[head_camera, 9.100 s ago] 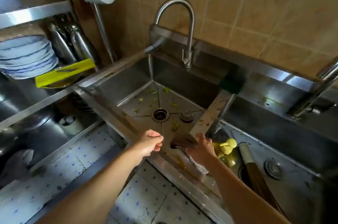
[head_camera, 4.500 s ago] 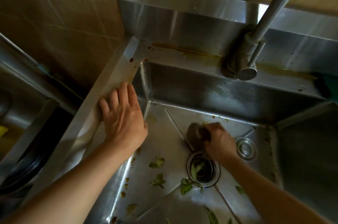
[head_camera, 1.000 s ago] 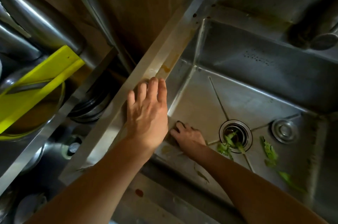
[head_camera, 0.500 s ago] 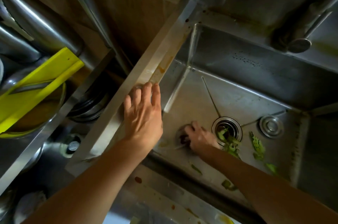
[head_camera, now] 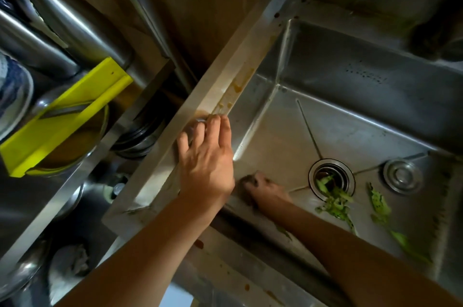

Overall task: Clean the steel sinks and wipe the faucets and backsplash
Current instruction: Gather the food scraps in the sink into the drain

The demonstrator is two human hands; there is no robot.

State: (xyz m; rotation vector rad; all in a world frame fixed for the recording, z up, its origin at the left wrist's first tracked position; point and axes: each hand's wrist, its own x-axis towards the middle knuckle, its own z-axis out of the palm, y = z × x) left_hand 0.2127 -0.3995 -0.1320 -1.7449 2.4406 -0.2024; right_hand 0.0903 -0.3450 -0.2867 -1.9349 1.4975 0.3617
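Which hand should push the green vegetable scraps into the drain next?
Right hand: probably, it grips a dark scrubbing pad on the basin floor beside the round steel drain and green vegetable scraps. Left hand rests on the rim.

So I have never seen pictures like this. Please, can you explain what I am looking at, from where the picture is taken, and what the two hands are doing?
There is no machine here. A person wears a camera on the head, so you look down along both arms into a steel sink.

The left hand rests flat on the sink's left rim, which has brown stains. The right hand is down in the basin, pressing a dark scrubbing pad on the bottom near the front left corner.

Green vegetable scraps lie in and beside the drain. A round metal plug sits to its right. On the left, a yellow plastic piece lies across a bowl on a rack.
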